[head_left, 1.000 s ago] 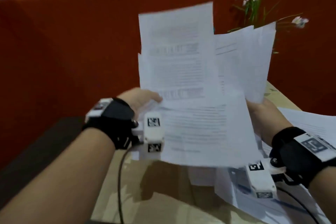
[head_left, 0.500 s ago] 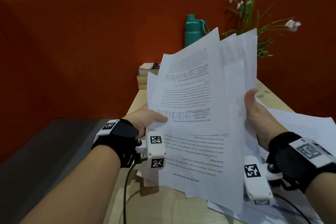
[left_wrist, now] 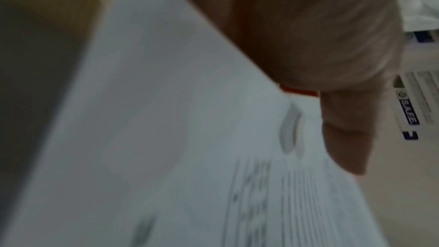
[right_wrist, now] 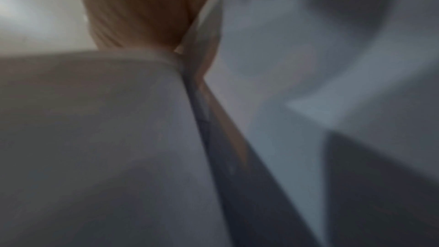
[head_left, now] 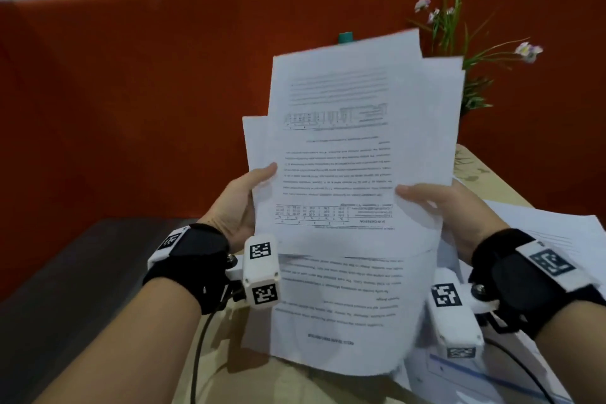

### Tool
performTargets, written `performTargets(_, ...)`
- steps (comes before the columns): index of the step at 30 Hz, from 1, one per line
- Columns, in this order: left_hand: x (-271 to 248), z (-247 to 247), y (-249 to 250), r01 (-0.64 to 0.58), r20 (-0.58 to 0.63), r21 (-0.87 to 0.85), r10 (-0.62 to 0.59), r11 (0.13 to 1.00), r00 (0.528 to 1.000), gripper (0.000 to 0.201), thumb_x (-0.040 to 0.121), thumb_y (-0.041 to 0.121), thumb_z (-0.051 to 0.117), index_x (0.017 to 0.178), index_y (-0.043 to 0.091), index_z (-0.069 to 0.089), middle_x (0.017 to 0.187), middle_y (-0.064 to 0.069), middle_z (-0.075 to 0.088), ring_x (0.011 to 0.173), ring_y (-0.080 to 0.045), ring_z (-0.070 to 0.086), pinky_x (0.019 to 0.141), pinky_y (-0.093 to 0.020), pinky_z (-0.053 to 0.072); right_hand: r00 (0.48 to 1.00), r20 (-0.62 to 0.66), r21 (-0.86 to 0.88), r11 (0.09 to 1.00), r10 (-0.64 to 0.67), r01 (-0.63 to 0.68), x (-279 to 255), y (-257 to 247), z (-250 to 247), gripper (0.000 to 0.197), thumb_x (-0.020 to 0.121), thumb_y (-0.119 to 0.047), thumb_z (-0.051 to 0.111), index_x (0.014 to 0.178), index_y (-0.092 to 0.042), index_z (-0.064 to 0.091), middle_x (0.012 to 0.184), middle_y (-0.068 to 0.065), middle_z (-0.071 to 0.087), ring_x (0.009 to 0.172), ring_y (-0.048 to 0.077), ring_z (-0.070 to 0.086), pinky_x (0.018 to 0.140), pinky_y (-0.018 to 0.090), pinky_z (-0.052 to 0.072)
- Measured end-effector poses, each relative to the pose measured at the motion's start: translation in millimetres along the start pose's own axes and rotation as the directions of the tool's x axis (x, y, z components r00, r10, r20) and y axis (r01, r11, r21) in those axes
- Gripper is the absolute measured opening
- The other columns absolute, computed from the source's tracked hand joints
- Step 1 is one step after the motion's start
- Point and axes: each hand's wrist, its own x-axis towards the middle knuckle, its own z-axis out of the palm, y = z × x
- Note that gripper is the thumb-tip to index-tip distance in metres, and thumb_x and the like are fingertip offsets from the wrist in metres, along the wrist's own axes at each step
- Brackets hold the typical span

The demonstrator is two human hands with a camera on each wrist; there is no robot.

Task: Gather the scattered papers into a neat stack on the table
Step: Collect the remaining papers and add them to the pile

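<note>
I hold a loose bundle of printed white papers upright above the table, its sheets fanned and uneven at the top and bottom. My left hand grips the bundle's left edge, thumb on the front sheet. My right hand grips the right edge, thumb across the front. The left wrist view shows my thumb pressed on a blurred printed sheet. Sheets of paper fill the blurred right wrist view. More papers lie spread on the table at the right.
The beige table runs from below my hands to the red wall. A plant with small flowers stands at the back right, and a teal bottle top shows above the bundle. A dark surface lies to the left.
The bundle has swung from tilted to more upright and squarer, now hiding the bottle and books behind it. My right thumb has come round onto the front sheet.
</note>
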Motion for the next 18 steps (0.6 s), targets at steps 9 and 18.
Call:
performTargets(9, 0.3, -11.4, -10.6, -0.042, -0.014, 0.175, 0.045, 0.984, 0.999, 0.057, 0.077, 0.011, 0.068, 0.132, 0.012, 0.055, 0.126, -0.012, 0.067, 0.116, -0.032, 0.064, 0.097, -0.046, 0.051, 1.000, 0.009, -0.025, 0.999, -0.026, 0.026, 6.5, -5.1, 16.9, 0.034, 0.083, -0.001, 0.065, 0.116, -0.008, 0.066, 0.111, 0.010, 0.073, 0.100, 0.030, 0.071, 0.089, 0.042, 0.054)
performTargets(18, -9.4, -1.0, 0.9, -0.215, -0.160, 0.275, 0.265, 0.937, 0.951, 0.037, 0.087, -0.001, 0.061, 0.122, 0.010, 0.060, 0.116, -0.011, 0.072, 0.105, -0.029, 0.069, 0.096, -0.048, 0.051, 0.986, -0.042, -0.235, 0.961, -0.161, 0.146, 18.2, -11.1, 33.1, 0.037, 0.084, -0.001, 0.066, 0.120, -0.008, 0.063, 0.101, 0.001, 0.072, 0.087, 0.018, 0.069, 0.071, 0.024, 0.054)
